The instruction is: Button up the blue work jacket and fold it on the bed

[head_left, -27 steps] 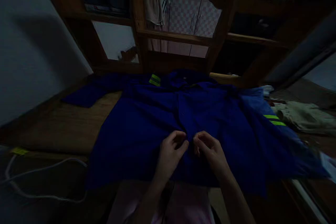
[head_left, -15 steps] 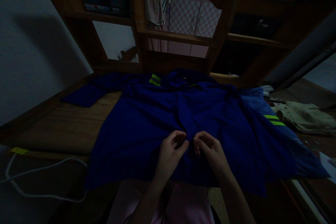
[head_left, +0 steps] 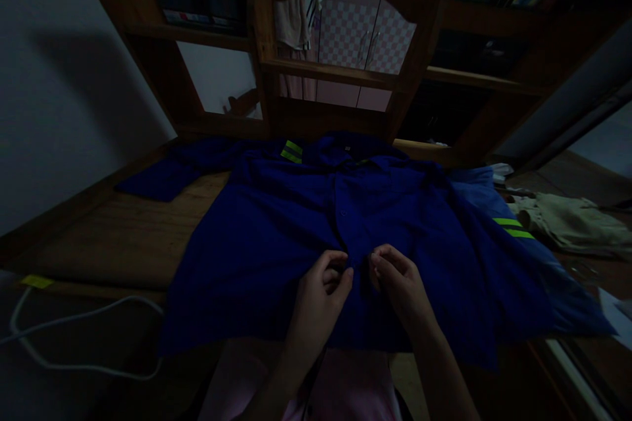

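Observation:
A dark blue long-sleeved shirt (head_left: 286, 230) with yellow-green stripes lies spread front up, its collar away from me. Down its middle runs the front placket, where a button (head_left: 344, 213) shows. My left hand (head_left: 320, 293) is at the placket's lower part, thumb and forefinger closed on the cloth at its edge. Just to the right, my right hand (head_left: 402, 286) is held over the shirt with thumb and fingertips pinched together. What lies in that pinch is too small and dark to make out.
The shirt lies on a wooden surface (head_left: 123, 223) backed by a wooden frame (head_left: 330, 72). Blue jeans-like cloth (head_left: 474, 181) and beige folded cloth (head_left: 582, 220) lie at the right. A white cable (head_left: 93, 370) loops at the lower left.
My right hand has shifted slightly right, away from the placket, widening the gap between my hands. My left hand stays nearly in place. The shirt lies as before.

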`<act>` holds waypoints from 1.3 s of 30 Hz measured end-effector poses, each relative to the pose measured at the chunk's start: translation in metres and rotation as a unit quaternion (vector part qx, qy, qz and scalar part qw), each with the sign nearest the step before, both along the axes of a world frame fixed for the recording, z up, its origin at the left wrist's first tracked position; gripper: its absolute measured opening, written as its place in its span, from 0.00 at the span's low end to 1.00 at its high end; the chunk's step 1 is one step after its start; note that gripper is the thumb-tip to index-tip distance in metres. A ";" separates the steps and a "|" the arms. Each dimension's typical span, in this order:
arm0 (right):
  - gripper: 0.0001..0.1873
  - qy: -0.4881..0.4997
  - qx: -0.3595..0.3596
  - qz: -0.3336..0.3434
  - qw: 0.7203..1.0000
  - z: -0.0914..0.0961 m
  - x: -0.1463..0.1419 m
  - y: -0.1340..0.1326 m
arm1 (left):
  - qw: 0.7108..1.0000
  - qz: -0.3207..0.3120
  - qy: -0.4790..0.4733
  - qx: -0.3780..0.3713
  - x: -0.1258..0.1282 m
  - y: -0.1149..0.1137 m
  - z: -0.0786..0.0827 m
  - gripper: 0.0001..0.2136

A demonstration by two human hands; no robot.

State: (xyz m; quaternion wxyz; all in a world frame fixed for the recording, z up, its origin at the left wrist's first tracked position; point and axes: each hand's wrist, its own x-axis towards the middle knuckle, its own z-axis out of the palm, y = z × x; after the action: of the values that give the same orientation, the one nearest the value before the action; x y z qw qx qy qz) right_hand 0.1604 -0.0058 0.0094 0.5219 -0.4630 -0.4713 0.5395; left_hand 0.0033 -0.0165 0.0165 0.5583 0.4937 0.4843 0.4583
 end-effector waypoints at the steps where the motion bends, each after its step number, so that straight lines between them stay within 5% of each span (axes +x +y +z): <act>1: 0.09 0.003 0.001 0.001 1.000 -0.001 0.000 0.001 | 1.000 0.000 0.005 -0.002 -0.002 -0.005 0.003 0.13; 8: 0.15 -0.083 0.043 0.012 0.996 0.016 -0.003 -0.014 | 0.998 -0.015 0.014 -0.062 -0.022 -0.038 -0.010 0.18; 12: 0.08 -0.256 0.115 0.025 0.960 0.033 -0.013 -0.056 | 0.996 -0.039 0.010 -0.084 -0.023 -0.050 -0.020 0.15; 17: 0.02 -0.339 0.173 0.020 0.925 0.038 -0.017 -0.092 | 0.993 -0.068 -0.017 -0.090 -0.015 -0.057 -0.011 0.12; 24: 0.08 -0.377 0.225 0.017 0.898 0.037 -0.007 -0.101 | 0.985 -0.096 -0.060 -0.127 -0.019 -0.068 0.002 0.15; 32: 0.20 -0.506 0.310 0.054 0.803 0.026 -0.003 -0.109 | 0.982 -0.118 -0.058 -0.133 -0.023 -0.074 0.003 0.18; 39: 0.21 -0.525 0.328 0.052 0.784 0.022 -0.003 -0.109 | 0.990 -0.074 -0.016 -0.118 -0.015 -0.075 0.005 0.19</act>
State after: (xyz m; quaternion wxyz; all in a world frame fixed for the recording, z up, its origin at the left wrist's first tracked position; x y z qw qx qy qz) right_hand 0.1575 -0.1144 0.0319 0.2855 -0.4500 -0.8445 0.0525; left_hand -0.0113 -0.0920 0.0211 0.6526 0.4514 0.4882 0.3632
